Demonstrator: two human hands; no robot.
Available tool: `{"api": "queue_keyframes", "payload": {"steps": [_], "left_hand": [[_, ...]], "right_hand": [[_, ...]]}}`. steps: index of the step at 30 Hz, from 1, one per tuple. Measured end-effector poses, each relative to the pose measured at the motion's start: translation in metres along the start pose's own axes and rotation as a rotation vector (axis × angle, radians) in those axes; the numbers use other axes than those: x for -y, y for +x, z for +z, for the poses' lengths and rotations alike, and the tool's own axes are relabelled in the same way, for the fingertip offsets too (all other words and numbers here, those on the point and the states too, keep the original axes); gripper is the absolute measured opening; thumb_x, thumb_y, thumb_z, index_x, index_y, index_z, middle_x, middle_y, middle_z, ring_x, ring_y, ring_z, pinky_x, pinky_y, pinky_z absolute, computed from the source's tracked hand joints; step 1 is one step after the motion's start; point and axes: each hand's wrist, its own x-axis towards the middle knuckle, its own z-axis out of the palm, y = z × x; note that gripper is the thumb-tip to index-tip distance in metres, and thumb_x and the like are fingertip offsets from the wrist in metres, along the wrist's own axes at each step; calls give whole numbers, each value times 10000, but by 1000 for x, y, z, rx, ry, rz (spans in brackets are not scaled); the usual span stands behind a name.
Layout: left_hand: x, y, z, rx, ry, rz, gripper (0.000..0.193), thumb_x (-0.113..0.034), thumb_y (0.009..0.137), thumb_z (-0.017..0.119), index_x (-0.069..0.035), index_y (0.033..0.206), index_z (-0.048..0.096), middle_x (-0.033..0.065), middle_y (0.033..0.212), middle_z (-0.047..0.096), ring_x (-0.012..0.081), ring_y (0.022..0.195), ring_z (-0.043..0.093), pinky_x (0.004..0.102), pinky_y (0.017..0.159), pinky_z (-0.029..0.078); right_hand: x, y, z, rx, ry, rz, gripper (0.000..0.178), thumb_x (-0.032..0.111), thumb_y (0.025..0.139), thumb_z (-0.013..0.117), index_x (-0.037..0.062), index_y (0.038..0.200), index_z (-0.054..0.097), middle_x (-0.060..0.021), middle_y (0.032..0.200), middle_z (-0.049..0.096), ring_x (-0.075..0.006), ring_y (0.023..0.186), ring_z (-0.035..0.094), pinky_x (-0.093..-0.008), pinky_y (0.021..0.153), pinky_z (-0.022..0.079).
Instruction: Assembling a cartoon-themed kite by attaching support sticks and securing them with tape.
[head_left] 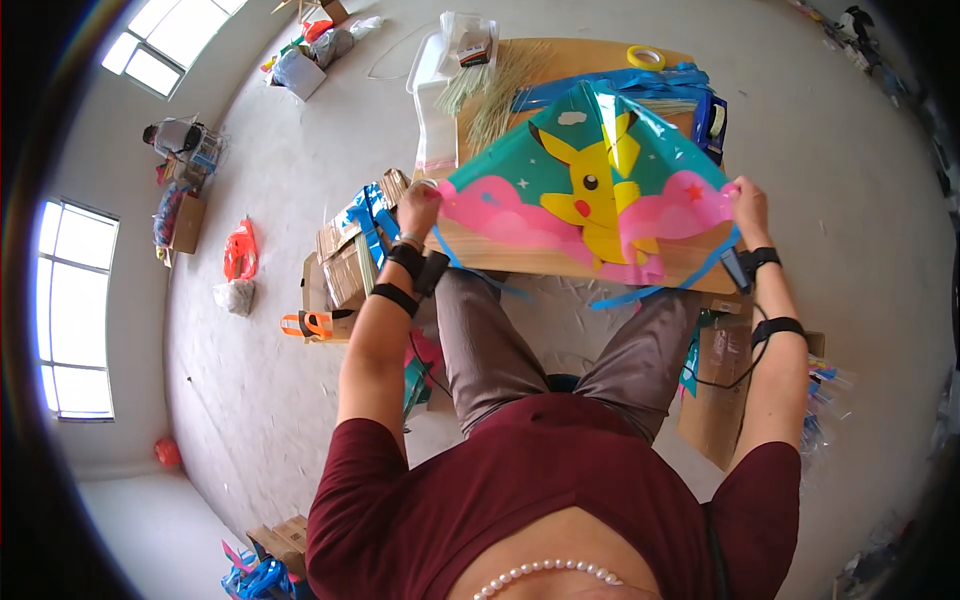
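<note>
A thin plastic kite (490,212), green above and pink below with a yellow cartoon figure, is spread above the wooden table (700,268). My left hand (418,208) is closed on its left corner. At the opposite corner, my right hand (750,207) grips the pink edge with fingers closed. The sheet is stretched between both hands, with its peak pointing away from me. Blue strips (625,298) hang from near both corners, past the table's near edge. Part of the tabletop is hidden under the kite.
Behind the kite lie thin sticks (490,108), blue plastic strips (665,82), a yellow tape roll (646,57) and a blue tape dispenser (710,125). A cardboard box (345,270) stands left of the table, another (718,390) by my right leg. An orange-red bag (240,250) lies on the floor.
</note>
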Motion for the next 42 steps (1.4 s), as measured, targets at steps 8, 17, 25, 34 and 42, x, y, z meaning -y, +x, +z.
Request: {"api": "queue_keyframes", "payload": {"steps": [8,17,25,34,42], "left_hand": [[-55,35,-58,-273,240,129,111,-188,891,625,-96,873,685,115,904,682,349,892,661,453,758,528],[-101,24,-33,-289,325,376,106,-165,921,598,-126,978,678,79,992,676,320,989,632,449,845,502],[-140,-49,41,-229,153,391,248,-47,815,640,-107,1054,669,99,1062,655,337,1034,591,445,888,477],[-146,-134,96,182,20,369,611,-342,840,745,-91,1365,557,149,1433,511,355,1360,422,502,1137,313],[-125,-135,110,315,186,441,649,-487,900,663,-255,1484,502,141,1624,318,423,1516,203,656,1188,150]], "right_hand": [[22,38,-53,-86,-286,-100,134,98,964,529,40,1053,611,-201,1027,684,-419,944,668,-490,798,548],[82,41,-22,-86,-444,-204,155,87,967,499,73,1091,592,-157,1101,585,-361,1047,639,-478,786,583],[132,-23,32,-92,-445,-164,138,113,958,553,72,1083,593,-135,1089,572,-333,1027,635,-460,732,605],[155,-97,82,114,-151,-153,332,193,966,624,31,1255,605,-157,1269,602,-350,1105,612,-462,934,519],[139,-134,113,246,-287,-357,502,367,1038,507,289,1529,441,-124,1610,351,-291,1504,291,-602,1208,137]]}}
